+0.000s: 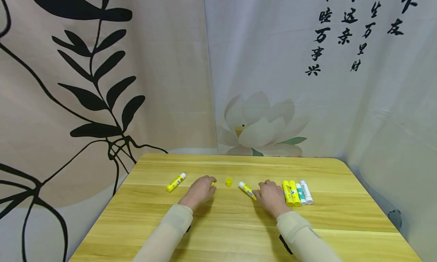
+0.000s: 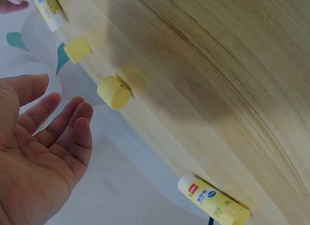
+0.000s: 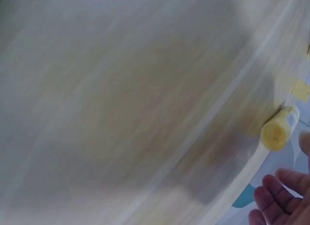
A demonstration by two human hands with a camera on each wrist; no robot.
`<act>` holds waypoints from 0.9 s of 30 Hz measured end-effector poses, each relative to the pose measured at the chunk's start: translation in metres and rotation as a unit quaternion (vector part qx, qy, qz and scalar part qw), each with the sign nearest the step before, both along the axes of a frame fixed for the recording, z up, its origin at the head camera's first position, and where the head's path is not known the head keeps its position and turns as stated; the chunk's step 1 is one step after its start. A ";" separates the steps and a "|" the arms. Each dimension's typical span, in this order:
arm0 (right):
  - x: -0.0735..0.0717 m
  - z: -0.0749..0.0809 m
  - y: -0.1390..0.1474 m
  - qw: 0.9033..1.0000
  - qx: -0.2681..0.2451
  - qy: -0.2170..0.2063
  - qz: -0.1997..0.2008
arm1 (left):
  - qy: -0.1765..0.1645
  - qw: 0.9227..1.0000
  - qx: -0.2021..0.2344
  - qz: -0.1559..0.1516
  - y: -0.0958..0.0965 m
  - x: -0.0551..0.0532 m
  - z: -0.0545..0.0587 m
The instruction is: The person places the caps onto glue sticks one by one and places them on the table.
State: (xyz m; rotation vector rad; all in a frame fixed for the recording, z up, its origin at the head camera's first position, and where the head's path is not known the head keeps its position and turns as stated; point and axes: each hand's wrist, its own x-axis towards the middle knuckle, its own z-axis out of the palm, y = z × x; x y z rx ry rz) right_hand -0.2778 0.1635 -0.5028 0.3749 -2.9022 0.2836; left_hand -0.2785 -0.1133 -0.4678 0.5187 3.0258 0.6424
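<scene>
My left hand (image 1: 201,191) hovers over the table beside a small yellow cap (image 2: 114,92), fingers loosely bent and holding nothing. In the head view that hand mostly hides the cap. A second yellow cap (image 1: 229,182) sits a little to the right. My right hand (image 1: 271,196) is just right of a yellow glue stick (image 1: 247,190) with a white end, which lies slanted on the wood. In the right wrist view the right hand's fingers (image 3: 273,198) are relaxed, apart from the glue stick. Another yellow glue stick (image 1: 176,182) lies left of my left hand.
Right of my right hand, two yellow glue sticks (image 1: 291,193), a teal-and-white stick (image 1: 301,194) and a white stick (image 1: 306,192) lie side by side. The wooden table (image 1: 225,231) ends at a printed curtain (image 1: 177,64).
</scene>
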 end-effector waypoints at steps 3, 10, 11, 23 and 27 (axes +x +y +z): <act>0.000 -0.001 -0.007 1.000 -0.015 -0.017 0.004 | -0.003 1.000 0.003 -0.002 0.000 0.000 -0.001; -0.001 -0.003 -0.019 0.999 -0.027 -0.024 0.000 | 0.050 0.998 -0.014 0.035 -0.004 -0.004 -0.006; -0.001 -0.003 -0.019 0.999 -0.027 -0.024 0.000 | 0.059 0.997 -0.017 0.043 -0.005 -0.005 -0.006; 0.000 -0.006 -0.021 0.998 -0.037 0.032 0.030 | 0.055 0.995 -0.058 0.053 -0.010 -0.023 -0.017; 0.002 -0.004 -0.023 0.996 -0.049 0.058 0.050 | 0.043 0.994 -0.084 0.058 -0.008 -0.031 -0.023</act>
